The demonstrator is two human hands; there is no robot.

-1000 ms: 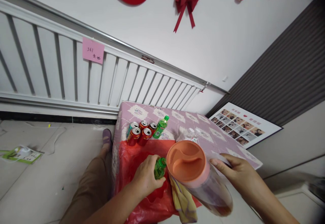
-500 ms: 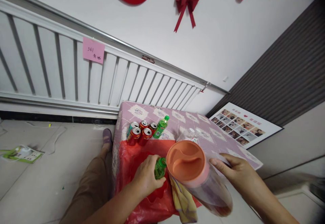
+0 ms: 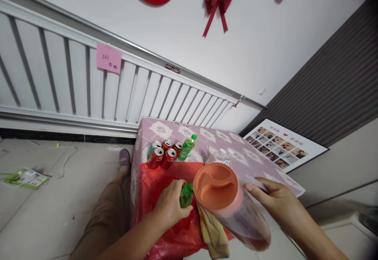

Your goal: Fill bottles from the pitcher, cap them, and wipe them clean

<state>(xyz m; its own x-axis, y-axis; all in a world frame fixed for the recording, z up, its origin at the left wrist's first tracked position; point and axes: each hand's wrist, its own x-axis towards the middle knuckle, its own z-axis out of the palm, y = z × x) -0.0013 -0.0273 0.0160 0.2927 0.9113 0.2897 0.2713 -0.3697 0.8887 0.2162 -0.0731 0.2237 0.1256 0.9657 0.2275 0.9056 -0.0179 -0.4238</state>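
My left hand (image 3: 173, 203) is wrapped round a green plastic bottle (image 3: 186, 196), its neck leaning toward the pitcher. By its handle, my right hand (image 3: 270, 195) grips a clear pitcher (image 3: 246, 224) with an orange lid (image 3: 216, 185). The pitcher is tilted, its lid end beside the bottle's mouth, and brown liquid lies low in it. Whether liquid is flowing I cannot tell. Beneath my left hand a red plastic bag (image 3: 147, 185) is spread over the table's near end. A yellow cloth (image 3: 214, 232) hangs below the pitcher.
Several drink cans (image 3: 169, 157) stand grouped on the patterned tablecloth (image 3: 206, 134), beside another green bottle (image 3: 188, 148). Clear bottles (image 3: 220, 155) lie farther right. A white radiator (image 3: 147, 91) runs behind the table. A photo board (image 3: 283, 146) leans at the right.
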